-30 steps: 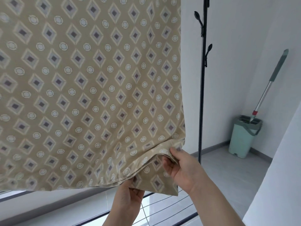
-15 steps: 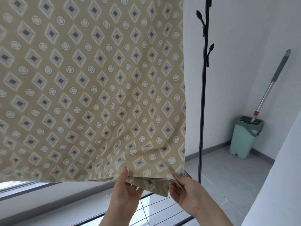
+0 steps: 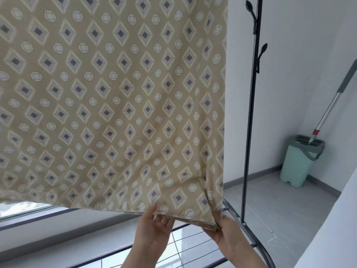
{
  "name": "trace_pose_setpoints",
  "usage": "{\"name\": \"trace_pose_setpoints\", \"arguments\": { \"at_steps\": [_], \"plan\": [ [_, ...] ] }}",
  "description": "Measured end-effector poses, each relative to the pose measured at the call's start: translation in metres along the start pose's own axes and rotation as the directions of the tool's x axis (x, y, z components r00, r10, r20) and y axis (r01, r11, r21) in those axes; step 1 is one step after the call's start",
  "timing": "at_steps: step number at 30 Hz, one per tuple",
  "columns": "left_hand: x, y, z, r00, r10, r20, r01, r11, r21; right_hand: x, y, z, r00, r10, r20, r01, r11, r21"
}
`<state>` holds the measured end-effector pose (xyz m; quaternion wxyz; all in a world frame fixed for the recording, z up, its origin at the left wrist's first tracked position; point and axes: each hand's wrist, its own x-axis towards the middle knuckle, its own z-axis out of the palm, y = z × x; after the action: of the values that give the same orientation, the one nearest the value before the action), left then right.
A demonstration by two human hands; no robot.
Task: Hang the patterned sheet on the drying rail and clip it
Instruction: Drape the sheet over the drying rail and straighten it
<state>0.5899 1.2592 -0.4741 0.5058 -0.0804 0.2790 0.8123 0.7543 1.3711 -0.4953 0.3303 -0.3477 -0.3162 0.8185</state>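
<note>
the sheet (image 3: 116, 103) hangs down from above the frame and fills the upper left. the left hand (image 3: 152, 231) pinches its bottom hem, thumb in front, fingers behind. just right of it, the right hand (image 3: 226, 236) grips the lower corner, fingers curled round it. a black pole (image 3: 249, 132) stands beside the sheet's edge, and a mop bucket (image 3: 295, 165) sits far right.

This looks like a home laundry corner or enclosed balcony. A patterned sheet (image 3: 116, 93) hangs on a black metal drying rack (image 3: 248, 132). At the right a mop (image 3: 326, 113) stands in a mint-green bucket (image 3: 297, 165). There are grey floor tiles (image 3: 280, 200), white walls (image 3: 299, 55) and a window (image 3: 23, 209) at lower left.
</note>
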Motion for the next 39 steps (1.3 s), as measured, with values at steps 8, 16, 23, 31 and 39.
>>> {"name": "trace_pose_setpoints", "arguments": {
  "at_steps": [8,16,23,31,39],
  "plan": [
    [0.029,0.027,-0.035,0.978,0.069,-0.196,-0.069,0.998,0.005,0.024,-0.011,-0.058,0.983,-0.104,-0.151,0.093,0.992,-0.083],
    [0.022,0.000,-0.051,0.991,0.115,-0.068,-0.106,0.985,0.133,0.051,-0.012,-0.070,0.943,-0.151,-0.298,0.237,0.932,0.276],
    [0.022,-0.013,-0.050,0.997,0.017,-0.078,-0.012,0.998,0.066,0.033,0.066,0.007,0.983,0.148,0.113,-0.171,0.957,0.236],
    [0.014,0.008,-0.071,0.988,0.028,-0.149,-0.014,0.995,0.094,0.048,0.063,0.046,0.975,0.192,0.109,-0.219,0.897,0.383],
    [0.005,0.135,-0.129,0.944,0.317,-0.094,-0.331,0.916,-0.227,0.049,0.046,0.012,0.993,0.029,0.114,-0.064,0.949,0.309]
  ]
}}
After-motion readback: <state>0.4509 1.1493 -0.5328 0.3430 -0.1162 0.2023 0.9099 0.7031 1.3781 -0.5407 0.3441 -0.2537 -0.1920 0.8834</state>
